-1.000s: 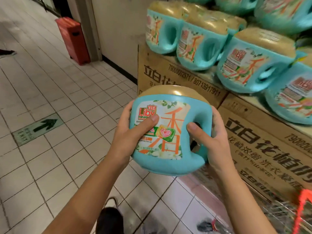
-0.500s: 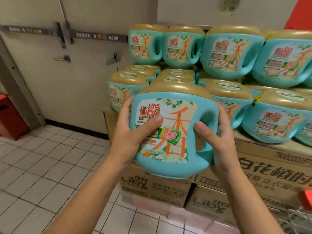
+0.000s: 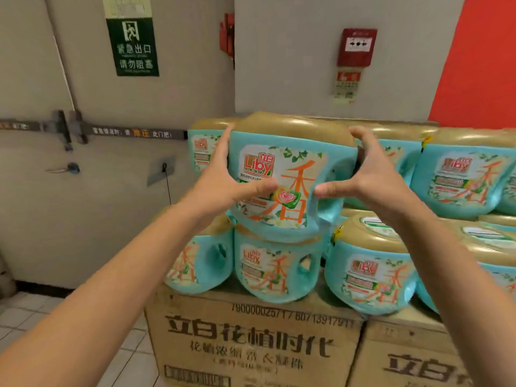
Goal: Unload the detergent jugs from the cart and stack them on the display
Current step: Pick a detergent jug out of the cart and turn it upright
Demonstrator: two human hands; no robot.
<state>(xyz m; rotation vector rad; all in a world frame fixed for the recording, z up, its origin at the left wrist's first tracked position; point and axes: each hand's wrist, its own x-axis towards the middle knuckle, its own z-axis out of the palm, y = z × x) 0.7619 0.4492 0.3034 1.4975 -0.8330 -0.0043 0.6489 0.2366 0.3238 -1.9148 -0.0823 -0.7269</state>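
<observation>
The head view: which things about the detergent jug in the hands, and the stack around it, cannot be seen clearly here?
- Whether the held jug already rests on the lower jug: blur hides the contact line.
- Its handle: covered by the right hand.
- The left hand hides the neighbouring jug behind it.
- Small label print: too blurred.
- The cardboard cartons: cut off by the bottom edge.
- The cart: out of frame.
</observation>
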